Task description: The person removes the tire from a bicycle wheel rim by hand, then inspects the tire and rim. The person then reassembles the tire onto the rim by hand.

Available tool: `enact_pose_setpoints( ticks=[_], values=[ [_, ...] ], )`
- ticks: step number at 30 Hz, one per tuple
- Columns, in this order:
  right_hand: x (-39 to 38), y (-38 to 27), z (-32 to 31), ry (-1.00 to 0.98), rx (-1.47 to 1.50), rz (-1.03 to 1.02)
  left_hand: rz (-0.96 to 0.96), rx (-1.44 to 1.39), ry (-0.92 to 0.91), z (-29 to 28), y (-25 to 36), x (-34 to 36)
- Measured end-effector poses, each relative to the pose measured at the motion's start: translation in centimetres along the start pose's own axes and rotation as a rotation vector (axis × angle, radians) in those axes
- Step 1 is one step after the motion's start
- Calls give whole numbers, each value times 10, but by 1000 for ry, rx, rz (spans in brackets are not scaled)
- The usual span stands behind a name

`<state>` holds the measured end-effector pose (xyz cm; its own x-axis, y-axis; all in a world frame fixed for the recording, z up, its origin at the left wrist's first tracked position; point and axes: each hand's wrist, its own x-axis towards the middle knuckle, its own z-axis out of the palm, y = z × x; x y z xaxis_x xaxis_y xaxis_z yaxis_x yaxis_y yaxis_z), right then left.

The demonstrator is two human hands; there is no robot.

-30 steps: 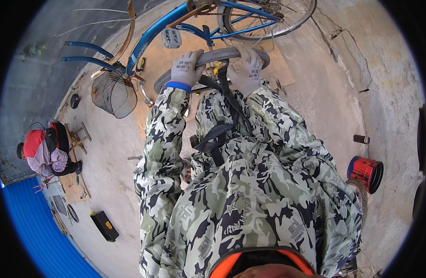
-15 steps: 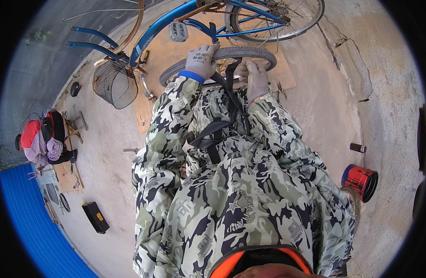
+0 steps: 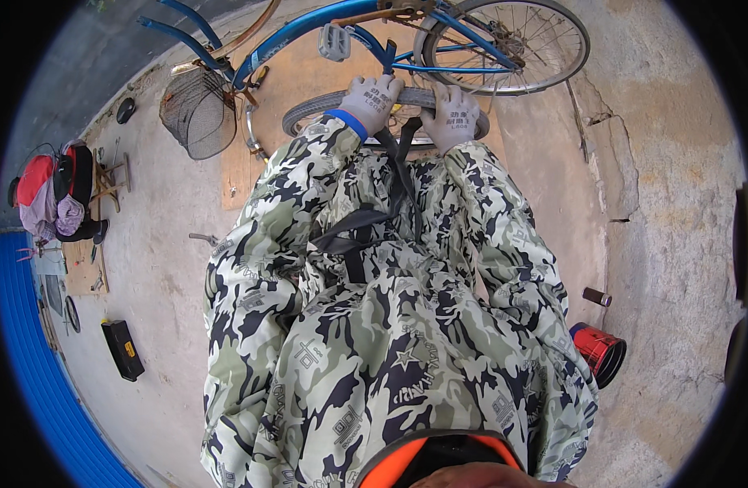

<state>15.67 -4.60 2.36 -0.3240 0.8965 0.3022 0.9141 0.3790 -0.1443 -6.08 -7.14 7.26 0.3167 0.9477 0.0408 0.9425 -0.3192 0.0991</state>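
Observation:
A bicycle wheel with a grey tire [image 3: 307, 111] lies low in front of me, tilted, its far side largely behind my hands. My left hand [image 3: 371, 104], in a pale grey work glove, is closed over the tire from above. Close beside it on the right, my right hand [image 3: 454, 116], in a matching glove, grips the same tire with its fingers over the far edge. Between my hands, a limp black inner tube [image 3: 402, 159] hangs out of the wheel and trails over my lap. The undersides of both hands are hidden.
Beyond the wheel lies a blue bicycle frame [image 3: 289, 37] with its rear wheel [image 3: 545, 73] and a wire basket [image 3: 199, 118], on wooden board [image 3: 244, 175]. A co-worker [image 3: 61, 191] sits at the left. A black toolbox [image 3: 123, 350] and a red bucket [image 3: 599, 354] stand on the floor.
My right hand has moved from the near side of the wheel up over the tire and closed on it. The left hand keeps its hold. The whole view has shifted somewhat.

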Motion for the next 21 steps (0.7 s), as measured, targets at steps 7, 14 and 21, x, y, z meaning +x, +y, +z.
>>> enact_pose_setpoints(
  ticks=[7,14,21],
  values=[
    [26,-4,-16,-232,-27,-159,-26,87,-67,-7,-18,-3],
    [44,23,-21,-313,-37,-261,-102,-21,-192,-16,-6,20],
    [-20,25,-1,262,382,-140,-191,-194,-318,-29,-23,21]
  ],
)
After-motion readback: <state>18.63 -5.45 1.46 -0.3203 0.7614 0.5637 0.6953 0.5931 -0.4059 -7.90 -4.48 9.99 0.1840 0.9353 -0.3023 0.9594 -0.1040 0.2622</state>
